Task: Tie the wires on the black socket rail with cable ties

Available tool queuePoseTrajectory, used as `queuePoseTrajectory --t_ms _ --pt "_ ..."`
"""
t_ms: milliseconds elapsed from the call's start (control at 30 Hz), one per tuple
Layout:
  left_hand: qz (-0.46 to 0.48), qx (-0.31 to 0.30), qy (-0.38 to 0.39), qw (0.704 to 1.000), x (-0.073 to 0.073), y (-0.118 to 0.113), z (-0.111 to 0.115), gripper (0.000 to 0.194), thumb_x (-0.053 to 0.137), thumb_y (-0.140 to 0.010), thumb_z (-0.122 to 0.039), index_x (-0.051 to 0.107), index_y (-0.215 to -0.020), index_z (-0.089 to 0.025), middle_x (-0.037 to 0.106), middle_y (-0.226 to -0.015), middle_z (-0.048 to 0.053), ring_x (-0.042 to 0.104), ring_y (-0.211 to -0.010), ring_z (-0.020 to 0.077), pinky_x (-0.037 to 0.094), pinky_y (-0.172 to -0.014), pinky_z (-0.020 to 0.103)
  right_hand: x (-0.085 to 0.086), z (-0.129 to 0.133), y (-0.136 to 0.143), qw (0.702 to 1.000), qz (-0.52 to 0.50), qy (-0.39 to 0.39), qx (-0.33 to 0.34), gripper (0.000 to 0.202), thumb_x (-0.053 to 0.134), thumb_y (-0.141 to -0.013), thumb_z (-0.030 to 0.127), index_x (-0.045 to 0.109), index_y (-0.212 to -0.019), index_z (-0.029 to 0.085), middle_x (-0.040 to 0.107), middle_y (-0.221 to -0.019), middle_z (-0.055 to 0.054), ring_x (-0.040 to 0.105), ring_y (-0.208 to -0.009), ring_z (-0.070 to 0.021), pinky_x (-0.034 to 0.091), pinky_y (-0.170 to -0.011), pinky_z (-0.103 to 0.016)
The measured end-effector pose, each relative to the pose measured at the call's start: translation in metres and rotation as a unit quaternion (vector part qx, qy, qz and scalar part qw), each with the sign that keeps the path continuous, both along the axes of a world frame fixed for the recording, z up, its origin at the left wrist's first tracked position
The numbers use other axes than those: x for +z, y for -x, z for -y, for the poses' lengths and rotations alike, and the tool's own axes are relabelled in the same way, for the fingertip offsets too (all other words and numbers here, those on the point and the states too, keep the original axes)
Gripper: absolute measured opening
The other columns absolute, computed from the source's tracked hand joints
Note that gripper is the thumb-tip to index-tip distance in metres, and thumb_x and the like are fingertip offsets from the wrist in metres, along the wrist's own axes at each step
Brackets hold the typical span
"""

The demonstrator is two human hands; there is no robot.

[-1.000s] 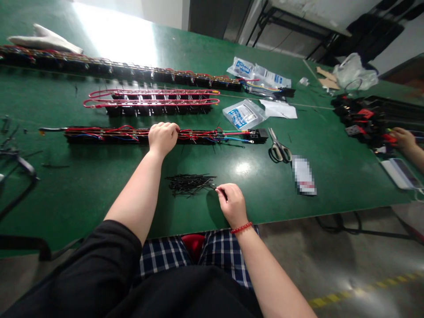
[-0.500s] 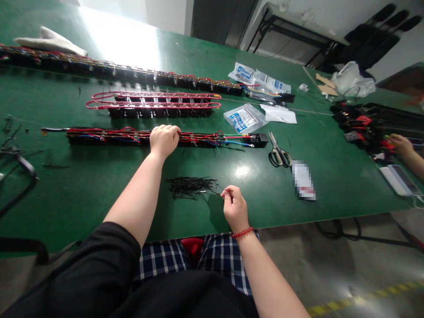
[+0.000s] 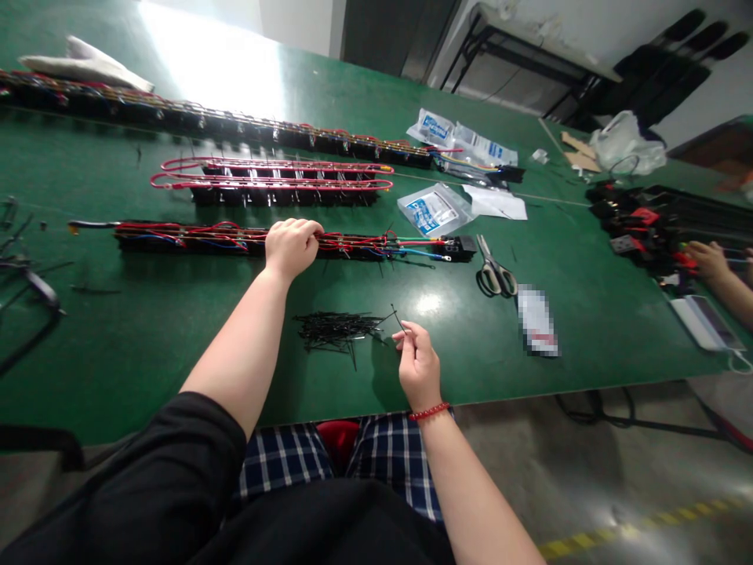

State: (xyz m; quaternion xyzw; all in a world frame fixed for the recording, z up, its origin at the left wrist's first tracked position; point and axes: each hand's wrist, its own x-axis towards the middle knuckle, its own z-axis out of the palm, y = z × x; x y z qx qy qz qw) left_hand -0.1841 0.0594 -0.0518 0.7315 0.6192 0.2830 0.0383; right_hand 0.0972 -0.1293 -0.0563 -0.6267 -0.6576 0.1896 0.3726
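Since the frame half a second earlier, the right hand (image 3: 419, 369) has shifted slightly, fingertips now pointing up; the tie it draws from the pile now stands up from the fingers, and one strand juts from the pile's near side. Left hand (image 3: 289, 247) unchanged: one hand, palm down, fingers curled closed over the middle of the near wired strip (image 3: 217, 239); fingertips on the far side mostly hidden. Right hand: thumb and forefinger pinched together on one thin black tie (image 3: 401, 320); a second thin strand crosses near its tip, cannot tell if separate. One red bracelet (image 3: 429, 411) at that wrist. One black tie pile (image 3: 338, 329) lies just left of the right hand, nearer the body than the strip; strands overlap, too many to count. Wired assemblies on the green worktop (image 3: 588, 314): three. Near strip under the left hand; one middle assembly (image 3: 282, 194) with looped red cables beyond it; one long far strip (image 3: 235, 125) behind that. Right of the near strip: one pair of scissors (image 3: 497, 275), blades pointing away, and one blurred-out packet (image 3: 536, 322) just beside its handles. Printed clear bags (image 3: 432, 210): at least three; one white paper (image 3: 497, 202) beside the nearest. One pale glove (image 3: 88, 67), far left. Far right, a co-worker's hand (image 3: 709, 259) at red-and-black parts (image 3: 638, 227).
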Motion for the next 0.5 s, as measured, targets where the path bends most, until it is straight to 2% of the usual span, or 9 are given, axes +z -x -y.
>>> queuePoseTrajectory --t_ms 200,500 --pt "-0.023 -0.065 0.004 0.998 0.0038 0.0032 0.0054 0.035 0.060 -0.082 -0.030 0.067 -0.117 -0.031 0.071 -0.121 0.003 0.061 -0.112 0.0295 0.041 -0.099 0.045 -0.0012 -0.0026 -0.0027 0.999 -0.038 -0.002 -0.034 0.027 0.041 -0.099 0.022 0.058 -0.119 0.020 0.071 -0.093 -0.006 0.065 -0.073 -0.0154 0.058 -0.074 -0.032" --pt "-0.023 -0.092 -0.011 0.995 0.0012 -0.0019 0.0056 0.029 0.059 -0.088 -0.031 0.067 -0.116 -0.028 0.071 -0.122 0.003 0.063 -0.113 0.0283 0.043 -0.100 0.044 -0.0037 -0.0022 -0.0040 0.997 -0.065 0.013 -0.030 0.028 0.042 -0.098 0.022 0.062 -0.118 0.020 0.070 -0.092 -0.005 0.065 -0.073 -0.0146 0.057 -0.074 -0.032"
